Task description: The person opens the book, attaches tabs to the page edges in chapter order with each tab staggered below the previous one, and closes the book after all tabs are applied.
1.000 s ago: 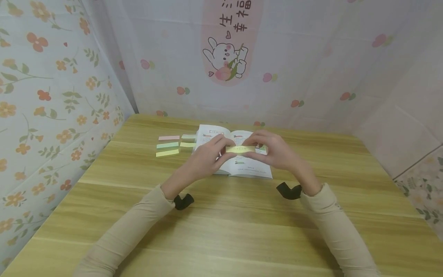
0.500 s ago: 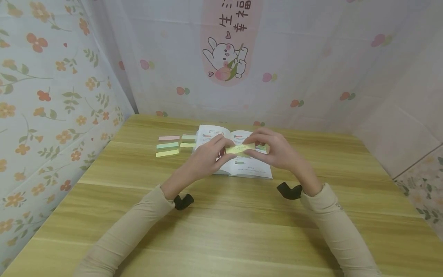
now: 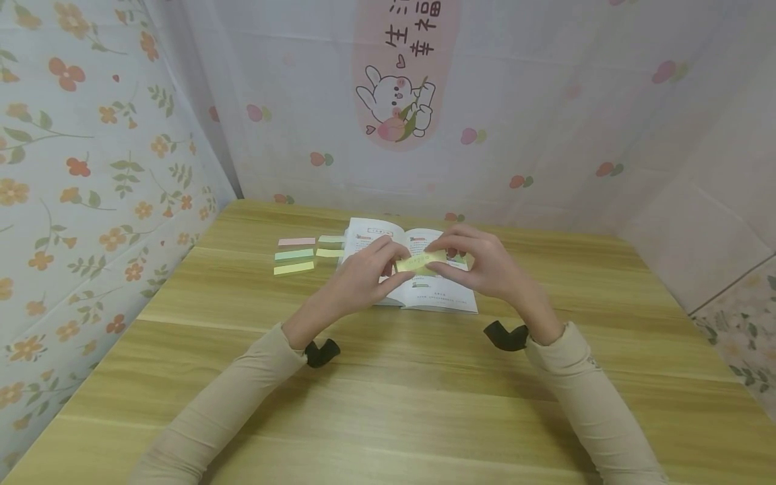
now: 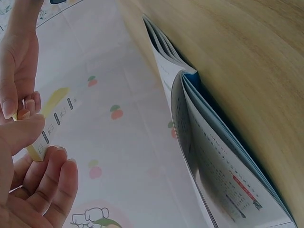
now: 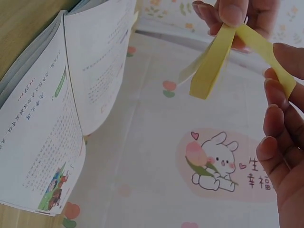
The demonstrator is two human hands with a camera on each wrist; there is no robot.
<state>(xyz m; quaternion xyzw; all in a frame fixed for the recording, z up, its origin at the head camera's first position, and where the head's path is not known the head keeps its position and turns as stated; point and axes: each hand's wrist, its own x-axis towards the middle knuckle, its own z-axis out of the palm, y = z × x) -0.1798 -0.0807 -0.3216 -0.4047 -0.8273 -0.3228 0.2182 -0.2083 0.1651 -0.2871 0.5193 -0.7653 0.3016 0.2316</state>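
Over an open book [image 3: 439, 298], both hands work on a narrow yellow sticky-note pad [image 5: 209, 69]. My left hand [image 3: 364, 273] pinches the pad near one end between thumb and fingers. My right hand [image 3: 479, 263] pinches the far end of the pad's top yellow sheet [image 5: 266, 50]. That sheet bends away from the pad in the right wrist view, the two still meeting at my left thumb. Faint handwriting shows on the yellow surface in the head view. Printed marks run along the pad's pale underside in the left wrist view.
Left of the book lie a pink strip [image 3: 296, 241], a green strip [image 3: 294, 256] and a yellow strip [image 3: 294, 268]. A pale green tab [image 3: 331, 240] and a yellow tab [image 3: 329, 253] stick out at the book's left edge. A patterned curtain [image 3: 533, 121] hangs behind the wooden table [image 3: 388, 404].
The yellow top sheet has gone from lying level to tilted, its right end lifted from the pad by my right hand. Both hands have otherwise stayed nearly in place.
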